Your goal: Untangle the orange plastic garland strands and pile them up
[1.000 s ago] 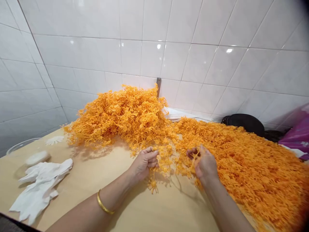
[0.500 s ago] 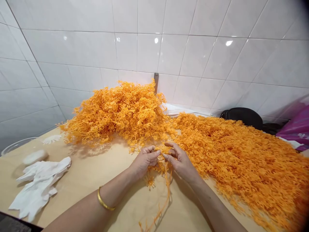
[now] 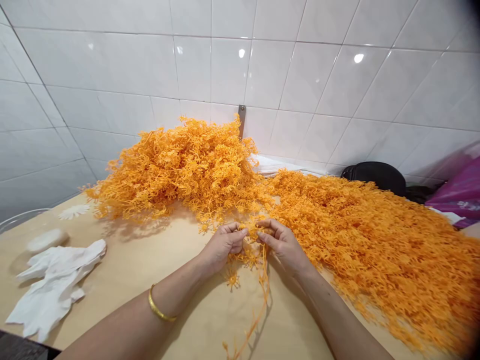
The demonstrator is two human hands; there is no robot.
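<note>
Over the middle of the table, my left hand and my right hand work close together on one orange plastic flower sprig. My left thumb and index finger pinch a small spidery head of it. The thumb and fingers of my right hand are closed around the sprig just beside, partly hiding it. Its thin stem hangs from between the hands toward the table's near edge. Just beyond my fingertips lies a tall heap of orange sprigs. To the right spreads a lower, wider layer of orange sprigs.
White gloves lie crumpled at the left of the tan table, beside a white rounded object and a white petalled piece. A black round case and a purple bag stand by the tiled wall.
My hands have drawn slightly apart, the right one shifting a little rightward with the hanging stem. The surroundings sit slightly higher and further left in the view.
</note>
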